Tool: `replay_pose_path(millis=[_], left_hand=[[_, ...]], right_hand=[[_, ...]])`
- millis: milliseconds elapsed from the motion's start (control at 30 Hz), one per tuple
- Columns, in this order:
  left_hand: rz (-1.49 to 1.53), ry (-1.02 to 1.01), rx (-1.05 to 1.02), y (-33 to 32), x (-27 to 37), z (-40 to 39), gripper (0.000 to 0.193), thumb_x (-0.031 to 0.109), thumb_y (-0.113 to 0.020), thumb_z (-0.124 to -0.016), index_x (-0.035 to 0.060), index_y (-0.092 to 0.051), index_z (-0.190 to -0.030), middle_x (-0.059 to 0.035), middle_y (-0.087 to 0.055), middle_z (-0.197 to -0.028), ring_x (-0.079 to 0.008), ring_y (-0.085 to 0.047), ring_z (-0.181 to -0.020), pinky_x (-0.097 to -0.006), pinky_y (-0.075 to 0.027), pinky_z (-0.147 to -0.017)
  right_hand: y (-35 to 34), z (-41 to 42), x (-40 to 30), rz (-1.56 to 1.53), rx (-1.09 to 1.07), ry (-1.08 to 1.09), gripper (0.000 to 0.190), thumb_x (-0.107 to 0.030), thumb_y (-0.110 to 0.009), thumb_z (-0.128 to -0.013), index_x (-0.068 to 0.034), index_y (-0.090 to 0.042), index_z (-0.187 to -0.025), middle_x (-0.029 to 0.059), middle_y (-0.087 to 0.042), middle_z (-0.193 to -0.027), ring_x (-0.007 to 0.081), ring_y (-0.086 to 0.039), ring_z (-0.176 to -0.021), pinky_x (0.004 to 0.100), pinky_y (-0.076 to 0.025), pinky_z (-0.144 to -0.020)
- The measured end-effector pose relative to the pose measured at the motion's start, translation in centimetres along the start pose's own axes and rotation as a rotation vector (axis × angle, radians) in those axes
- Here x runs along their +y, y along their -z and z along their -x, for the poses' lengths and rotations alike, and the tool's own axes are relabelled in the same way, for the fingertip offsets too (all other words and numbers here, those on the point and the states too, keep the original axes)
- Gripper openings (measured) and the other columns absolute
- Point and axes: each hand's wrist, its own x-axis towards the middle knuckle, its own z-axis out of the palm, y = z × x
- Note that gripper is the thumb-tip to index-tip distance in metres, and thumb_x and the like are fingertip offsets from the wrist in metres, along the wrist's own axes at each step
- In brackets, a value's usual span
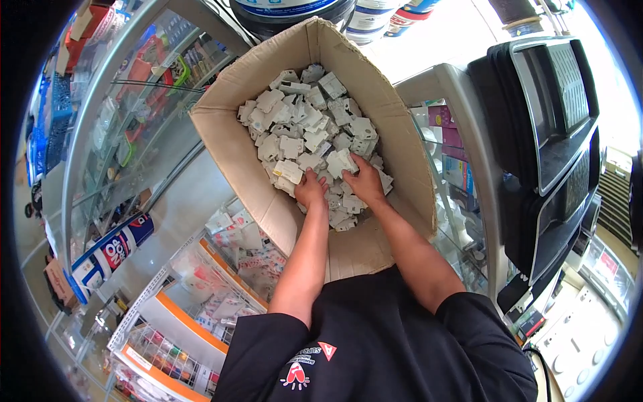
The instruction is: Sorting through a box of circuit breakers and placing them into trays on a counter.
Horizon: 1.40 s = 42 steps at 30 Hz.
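Note:
A large open cardboard box (402, 145) stands before me, holding a heap of small whitish plastic parts (301, 113), apparently electrical fittings. My right hand (365, 181) has its thumb and fingers on one pale flat part (341, 163) near the middle of the heap. Lower left of it, my left hand (311, 190) reaches over the pile, palm partly turned up. Its fingertips are beside a whitish part with a yellow mark (288, 172); whether they grip it is unclear. Both forearms come over the near side of the box.
Glass display cases (95, 115) flank the box at left, with another case (454, 151) at right. Stacked black trays (517, 115) are at far right. Paint pails (296, 12) stand beyond the box. A shelf rack with orange edging (191, 321) holds bagged goods at lower left.

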Motion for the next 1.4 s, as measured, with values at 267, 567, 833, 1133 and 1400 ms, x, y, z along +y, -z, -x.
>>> replay_pose_path(millis=[267, 567, 833, 1133, 1400], left_hand=[[0.075, -0.058, -0.031, 0.6, -0.8, 0.7, 0.028, 0.021, -0.076, -0.094, -0.0002, -0.060, -0.103, -0.0111, -0.069, -0.097, -0.0228, -0.073, -0.086, -0.0331, -0.061, -0.072], [0.132, 0.060, -0.437, -0.1, 2.7, 4.8, 0.034, 0.021, -0.075, -0.097, 0.0005, -0.054, -0.115, -0.0155, -0.065, -0.116, -0.0312, -0.069, -0.104, -0.0401, -0.062, -0.086], [0.136, -0.038, -0.640, 0.3, 4.8, 6.3, 0.060, 0.015, -0.074, -0.101, -0.0001, -0.048, -0.152, -0.0091, -0.064, -0.132, -0.0232, -0.064, -0.122, -0.0407, -0.054, -0.105], [0.247, -0.081, -0.912, 1.5, 6.4, 8.4, 0.052, -0.001, -0.070, -0.099, 0.0008, -0.053, -0.147, -0.0095, -0.064, -0.137, -0.0207, -0.063, -0.125, -0.0389, -0.053, -0.108], [0.258, -0.168, -0.908, 1.8, 7.3, 9.8, 0.030, 0.001, -0.076, -0.097, 0.0110, -0.060, -0.121, -0.0071, -0.062, -0.139, -0.0213, -0.063, -0.126, -0.0418, -0.052, -0.109]], right_hand=[[1.2, -0.4, -0.5, -0.059, 0.124, 0.003, 0.063, -0.022, -0.079, -0.089, -0.002, -0.059, -0.146, 0.0208, -0.075, -0.123, 0.0276, -0.075, -0.089, 0.0397, -0.059, -0.083], [3.2, 2.1, -1.9, 0.068, 0.120, 0.369, 0.052, -0.005, -0.077, -0.085, -0.003, -0.062, -0.135, 0.0199, -0.068, -0.133, 0.0391, -0.064, -0.122, 0.0453, -0.050, -0.105], [3.7, 4.3, -4.2, -0.087, 0.086, 0.298, 0.038, 0.005, -0.071, -0.080, -0.004, -0.055, -0.113, 0.0182, -0.062, -0.124, 0.0410, -0.058, -0.124, 0.0472, -0.047, -0.104], [4.1, 6.5, -5.6, -0.234, 0.177, 0.473, 0.040, -0.002, -0.081, -0.080, -0.004, -0.056, -0.111, 0.0133, -0.060, -0.130, 0.0297, -0.061, -0.122, 0.0379, -0.052, -0.096], [4.7, 9.1, -8.7, -0.212, 0.259, 0.456, 0.036, -0.007, -0.084, -0.083, -0.004, -0.054, -0.103, 0.0182, -0.059, -0.136, 0.0378, -0.058, -0.131, 0.0436, -0.048, -0.108]])
